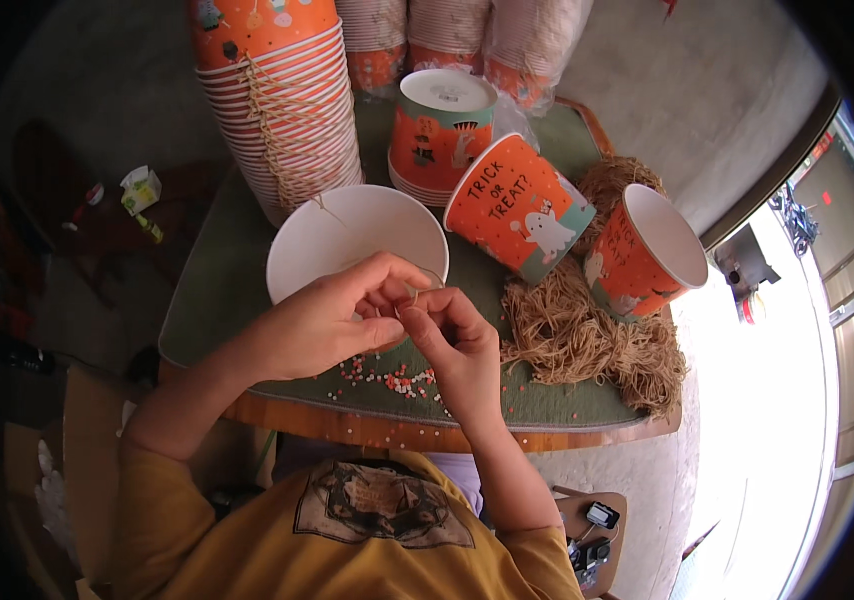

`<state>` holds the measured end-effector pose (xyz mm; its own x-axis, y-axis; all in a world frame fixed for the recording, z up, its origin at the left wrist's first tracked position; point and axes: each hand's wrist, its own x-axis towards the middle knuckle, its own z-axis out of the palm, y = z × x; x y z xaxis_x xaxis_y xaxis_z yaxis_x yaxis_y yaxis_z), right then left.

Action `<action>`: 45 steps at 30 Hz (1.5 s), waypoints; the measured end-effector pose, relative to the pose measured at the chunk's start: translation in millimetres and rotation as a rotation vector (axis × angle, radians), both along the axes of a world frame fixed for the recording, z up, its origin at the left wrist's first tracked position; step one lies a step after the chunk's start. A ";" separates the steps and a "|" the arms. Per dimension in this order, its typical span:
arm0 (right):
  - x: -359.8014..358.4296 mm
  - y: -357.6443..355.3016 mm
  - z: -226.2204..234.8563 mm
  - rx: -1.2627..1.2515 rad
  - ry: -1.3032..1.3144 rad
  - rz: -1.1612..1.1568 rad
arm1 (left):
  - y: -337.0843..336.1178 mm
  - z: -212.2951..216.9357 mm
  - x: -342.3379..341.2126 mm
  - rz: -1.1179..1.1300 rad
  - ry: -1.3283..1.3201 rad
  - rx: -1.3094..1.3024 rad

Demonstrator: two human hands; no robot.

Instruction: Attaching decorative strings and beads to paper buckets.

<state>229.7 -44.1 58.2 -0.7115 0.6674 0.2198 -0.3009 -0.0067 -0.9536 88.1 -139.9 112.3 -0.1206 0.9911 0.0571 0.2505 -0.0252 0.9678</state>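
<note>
My left hand (332, 315) and my right hand (452, 340) meet over the near rim of an open white-lined paper bucket (347, 235). The fingertips of both hands pinch a thin tan string at the bucket's edge. A strand of the same string runs from the bucket's far rim up the tall stack of orange buckets (282, 100). Small coloured paper dots (392, 380) lie scattered on the green mat (217, 290) just below my hands.
A heap of tan string (587, 335) lies to the right. Two orange printed buckets (522, 205) (647, 250) lie tilted beside it, and one short stack (437, 130) stands upside down behind. More stacks stand at the back. The mat covers a small wooden table (367, 430).
</note>
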 end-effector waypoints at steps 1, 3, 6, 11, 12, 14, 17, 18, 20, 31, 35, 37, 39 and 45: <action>0.1 -0.8 0.4 -0.061 -0.002 0.041 | 0.7 -1.5 -2.0 -0.025 -0.066 -0.031; 0.2 0.3 -0.5 -0.117 -0.003 0.081 | 3.0 -0.2 -5.1 -0.052 -0.131 -0.057; 2.0 4.8 0.7 -0.141 -0.002 0.083 | 7.0 -0.1 -8.7 -0.035 -0.125 -0.114; 17.5 18.5 9.9 0.109 -0.062 0.106 | 9.7 -0.6 -8.9 0.022 -0.156 -0.157; 21.7 22.8 15.1 0.150 -0.085 0.155 | 10.2 -0.4 -7.6 0.022 -0.158 -0.156; 23.6 27.4 27.1 0.200 -0.083 0.198 | 11.0 -0.7 -5.6 0.038 -0.217 -0.109; 16.8 34.2 34.2 0.289 -0.068 0.238 | 14.7 -6.4 -6.7 0.001 -0.176 -0.132; 13.7 35.6 36.8 0.328 -0.053 0.242 | 15.4 -7.9 -6.1 0.001 -0.176 -0.130; 3.3 39.3 34.8 0.349 -0.025 0.196 | 16.2 -10.4 -4.2 0.003 -0.100 -0.070; 15.8 38.2 13.7 0.567 -0.084 -0.118 | 17.3 -2.6 -8.2 -0.047 -0.189 -0.223; 23.0 32.2 5.8 0.601 0.019 -0.127 | 17.4 -3.5 -7.5 -0.027 -0.211 -0.220; 23.7 25.0 5.5 0.646 -0.067 -0.172 | 17.7 -3.0 -7.8 -0.039 -0.189 -0.206; 23.1 19.8 6.5 0.660 -0.096 -0.199 | 17.7 -3.5 -7.4 -0.048 -0.164 -0.190; 18.7 7.6 4.7 0.875 -0.061 -0.296 | 19.8 0.8 -9.7 -0.043 -0.260 -0.316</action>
<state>248.4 -36.5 62.9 -0.5656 0.4377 0.6989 -0.1244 0.7925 -0.5970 78.3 -120.1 113.1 -0.0485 0.9593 -0.2783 0.0016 0.2787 0.9604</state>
